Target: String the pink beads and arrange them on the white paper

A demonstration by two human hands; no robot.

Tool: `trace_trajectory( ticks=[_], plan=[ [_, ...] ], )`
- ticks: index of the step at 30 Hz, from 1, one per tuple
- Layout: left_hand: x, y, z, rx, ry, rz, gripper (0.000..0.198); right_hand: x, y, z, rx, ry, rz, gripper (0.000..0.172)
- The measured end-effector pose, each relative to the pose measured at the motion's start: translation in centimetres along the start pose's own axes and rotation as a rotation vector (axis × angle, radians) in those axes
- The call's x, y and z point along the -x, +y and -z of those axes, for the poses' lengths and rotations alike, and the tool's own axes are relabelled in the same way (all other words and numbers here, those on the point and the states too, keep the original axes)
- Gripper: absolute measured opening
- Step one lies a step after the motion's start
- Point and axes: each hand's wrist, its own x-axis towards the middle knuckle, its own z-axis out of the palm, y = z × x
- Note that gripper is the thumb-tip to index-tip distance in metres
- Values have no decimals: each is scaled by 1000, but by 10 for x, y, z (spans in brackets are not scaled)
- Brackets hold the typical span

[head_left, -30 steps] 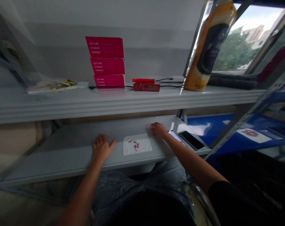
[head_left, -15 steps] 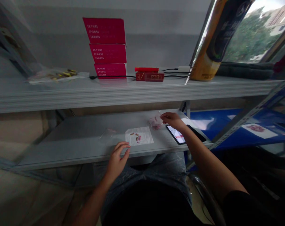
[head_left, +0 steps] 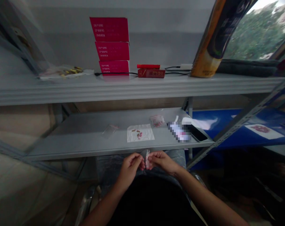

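Both hands have come back from the lower shelf, and now they are together above the person's lap, in front of the shelf edge. In the head view, the left hand (head_left: pixel 130 168) and the right hand (head_left: pixel 161 163) meet near the middle, and between them stands a small clear plastic bag (head_left: pixel 147 158), upright and narrow. The fingers (head_left: pixel 140 161) of both hands pinch this bag from its two sides, so the gap between them is very narrow. The bag is just below the front edge of the lower shelf (head_left: pixel 85 138) and over the denim jeans (head_left: pixel 106 166).

On the lower shelf lies a white paper sheet (head_left: pixel 140 132) with small pink and red pieces on it. Behind it and to the right is a small plastic bag with pink contents (head_left: pixel 157 120), and to the left of the sheet is a flat clear plastic bag (head_left: pixel 110 129). Further right, a smartphone with a pixelated screen (head_left: pixel 178 131) lies just beside a black smartphone (head_left: pixel 197 133).

On the upper shelf (head_left: pixel 156 86) stand three stacked magenta boxes (head_left: pixel 111 44). Near them are a red carton (head_left: pixel 151 73), a black cable (head_left: pixel 114 73), and a plastic bag with yellow items (head_left: pixel 64 71). A yellow drink bottle (head_left: pixel 210 47) is tilted to the right.
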Motion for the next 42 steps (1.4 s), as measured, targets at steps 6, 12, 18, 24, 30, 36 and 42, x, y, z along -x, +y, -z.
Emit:
trace_trajectory(
  ticks=[6,12,18,24,30,36,42],
  plan=[
    [-7,-24,9,-21,-3,78,33,-15,17,-2,125,65,49,37],
    [-14,-35,13,-71,-76,73,35,-13,22,-2,301,95,125,34],
    [-12,-44,8,-79,-96,85,39,-8,29,-5,437,115,190,30],
    [-11,-47,6,-95,-98,69,36,-9,32,-7,351,9,107,31],
    [-15,-41,9,-108,-88,35,33,-10,23,-5,278,-11,53,37],
    [-14,-46,10,-117,-93,40,33,-10,22,-6,309,-31,76,33],
    [-14,-38,9,-191,-64,3,33,-10,21,-7,216,-1,79,29]
  ],
)
